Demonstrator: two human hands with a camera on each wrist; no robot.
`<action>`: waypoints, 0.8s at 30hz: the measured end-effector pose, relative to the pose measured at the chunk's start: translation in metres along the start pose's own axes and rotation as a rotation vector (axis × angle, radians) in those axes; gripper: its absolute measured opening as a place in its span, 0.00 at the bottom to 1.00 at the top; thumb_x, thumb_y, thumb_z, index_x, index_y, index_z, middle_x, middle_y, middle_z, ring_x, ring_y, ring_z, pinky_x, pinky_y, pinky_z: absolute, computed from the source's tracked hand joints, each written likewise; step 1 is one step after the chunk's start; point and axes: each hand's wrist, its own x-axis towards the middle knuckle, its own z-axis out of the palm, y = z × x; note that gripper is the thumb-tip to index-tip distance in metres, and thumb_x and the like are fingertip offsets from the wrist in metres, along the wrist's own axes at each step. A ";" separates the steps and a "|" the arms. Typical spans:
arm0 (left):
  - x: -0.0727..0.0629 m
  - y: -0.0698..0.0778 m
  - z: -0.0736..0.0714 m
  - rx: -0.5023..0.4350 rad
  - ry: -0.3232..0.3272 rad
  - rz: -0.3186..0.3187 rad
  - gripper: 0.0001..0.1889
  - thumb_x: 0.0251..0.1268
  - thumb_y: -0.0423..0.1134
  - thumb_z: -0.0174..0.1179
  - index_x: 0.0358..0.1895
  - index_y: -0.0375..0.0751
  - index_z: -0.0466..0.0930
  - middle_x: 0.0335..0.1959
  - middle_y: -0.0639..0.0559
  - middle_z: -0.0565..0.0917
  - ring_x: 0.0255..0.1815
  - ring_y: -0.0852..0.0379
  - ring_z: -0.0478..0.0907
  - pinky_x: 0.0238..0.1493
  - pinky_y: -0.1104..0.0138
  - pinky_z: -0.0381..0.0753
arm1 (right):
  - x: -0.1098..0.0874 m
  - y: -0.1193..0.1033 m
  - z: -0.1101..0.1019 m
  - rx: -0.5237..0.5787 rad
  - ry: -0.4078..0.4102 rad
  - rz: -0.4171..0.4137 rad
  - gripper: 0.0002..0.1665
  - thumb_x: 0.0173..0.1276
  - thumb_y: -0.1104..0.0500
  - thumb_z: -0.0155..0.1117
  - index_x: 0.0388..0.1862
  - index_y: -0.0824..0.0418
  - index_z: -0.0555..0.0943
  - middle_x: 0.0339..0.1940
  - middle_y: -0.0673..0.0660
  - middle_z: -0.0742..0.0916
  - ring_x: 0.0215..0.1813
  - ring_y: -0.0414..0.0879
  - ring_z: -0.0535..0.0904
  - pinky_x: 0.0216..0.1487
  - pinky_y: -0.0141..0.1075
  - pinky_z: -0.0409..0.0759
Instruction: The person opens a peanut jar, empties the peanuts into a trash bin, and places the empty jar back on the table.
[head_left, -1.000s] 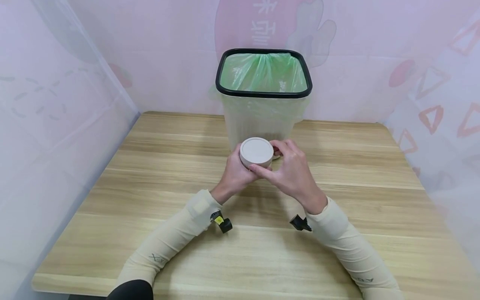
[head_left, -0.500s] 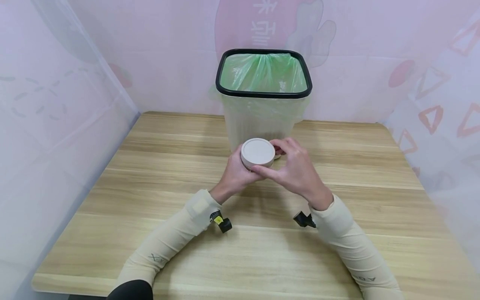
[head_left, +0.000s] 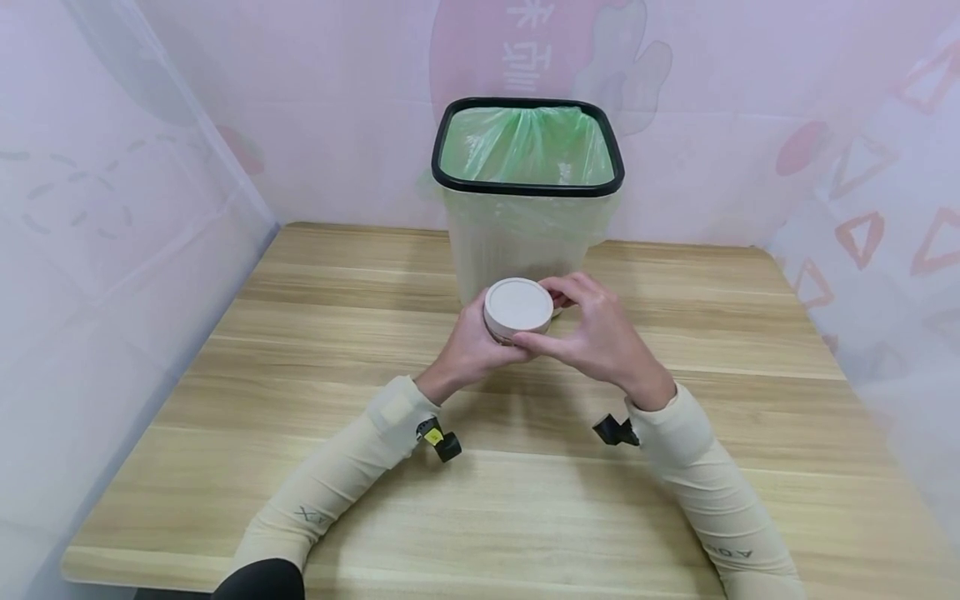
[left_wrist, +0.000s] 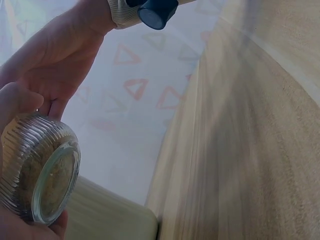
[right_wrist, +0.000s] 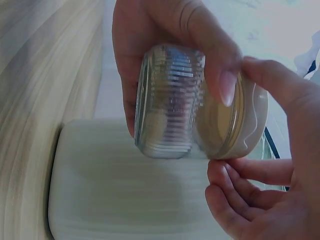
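Note:
A small ribbed glass jar (right_wrist: 167,107) with a pale beige lid (head_left: 519,305) is held above the table, in front of a bin. In the head view my left hand (head_left: 474,342) grips the jar's body from the left. The left wrist view shows the jar's round glass base (left_wrist: 56,182). My right hand (head_left: 597,337) pinches the lid's rim from the right between thumb and fingers. The lid sits on the jar's mouth, and its lower edge looks wavy in the right wrist view. What is inside the jar is unclear through the ribs.
A pale bin (head_left: 510,237) with a black rim (head_left: 528,191) and a green plastic liner (head_left: 495,142) stands right behind the hands. The wooden table (head_left: 300,350) meets pale printed curtains at the back and sides.
The jar has shifted slightly right and toward me in both hands. My right wrist has swung right and a little away from me, the fingers staying on the lid.

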 end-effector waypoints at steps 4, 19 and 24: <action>0.000 0.000 0.000 0.001 -0.018 -0.006 0.44 0.47 0.31 0.80 0.72 0.33 0.70 0.65 0.36 0.81 0.66 0.41 0.79 0.73 0.48 0.76 | 0.000 0.003 -0.003 0.010 -0.017 -0.017 0.38 0.50 0.45 0.89 0.57 0.59 0.85 0.48 0.52 0.87 0.51 0.46 0.84 0.55 0.42 0.83; 0.001 -0.002 0.000 -0.056 -0.114 0.023 0.43 0.48 0.35 0.81 0.71 0.40 0.72 0.63 0.43 0.83 0.63 0.49 0.81 0.71 0.53 0.78 | 0.001 0.013 -0.014 0.031 -0.088 -0.091 0.38 0.51 0.49 0.89 0.59 0.59 0.85 0.49 0.51 0.87 0.50 0.43 0.83 0.57 0.39 0.84; 0.000 -0.001 0.000 -0.073 -0.150 0.036 0.42 0.48 0.35 0.81 0.71 0.42 0.73 0.62 0.45 0.84 0.63 0.51 0.81 0.72 0.55 0.77 | 0.000 0.013 -0.017 0.050 -0.108 -0.096 0.37 0.51 0.48 0.89 0.59 0.56 0.86 0.48 0.49 0.87 0.50 0.41 0.82 0.56 0.36 0.83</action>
